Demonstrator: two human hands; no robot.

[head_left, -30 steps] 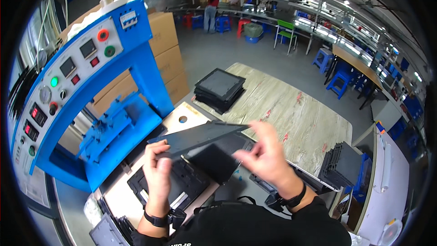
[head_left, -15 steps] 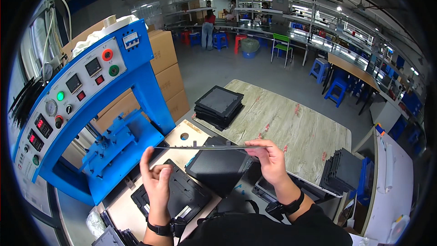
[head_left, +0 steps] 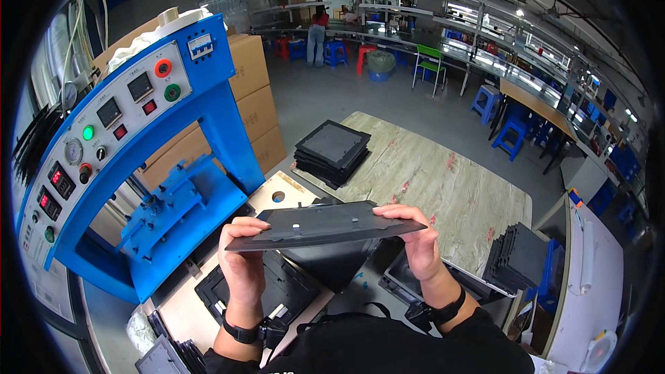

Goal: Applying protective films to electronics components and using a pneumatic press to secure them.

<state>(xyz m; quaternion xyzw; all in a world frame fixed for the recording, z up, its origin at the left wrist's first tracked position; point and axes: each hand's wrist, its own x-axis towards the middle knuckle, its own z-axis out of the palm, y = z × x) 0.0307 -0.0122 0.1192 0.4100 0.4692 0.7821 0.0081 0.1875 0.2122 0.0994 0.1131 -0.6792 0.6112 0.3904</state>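
A thin black rectangular panel (head_left: 318, 225) is held up in front of me, its broad face tilted into view with small raised tabs and a white spot on it. My left hand (head_left: 242, 253) grips its left end, fingers on top and thumb beneath. At the right end my right hand (head_left: 417, 239) pinches it the same way. Below and partly behind lies a black moulded fixture (head_left: 291, 280) on the pale bench. A dark textured sheet (head_left: 329, 260) is partly hidden under the raised panel.
To the left stands a blue press (head_left: 235, 145) with a control panel of gauges and buttons. A stack of black panels (head_left: 332, 149) rests on the marbled table (head_left: 443, 194). More dark panels (head_left: 516, 256) lean at its right end beside a blue bin (head_left: 553, 273). Cartons (head_left: 253, 97) stand behind the press.
The panel, seen nearly edge-on before, has been tilted so its broad face shows. My left hand's fingers, raised and loose earlier, have closed on its left end.
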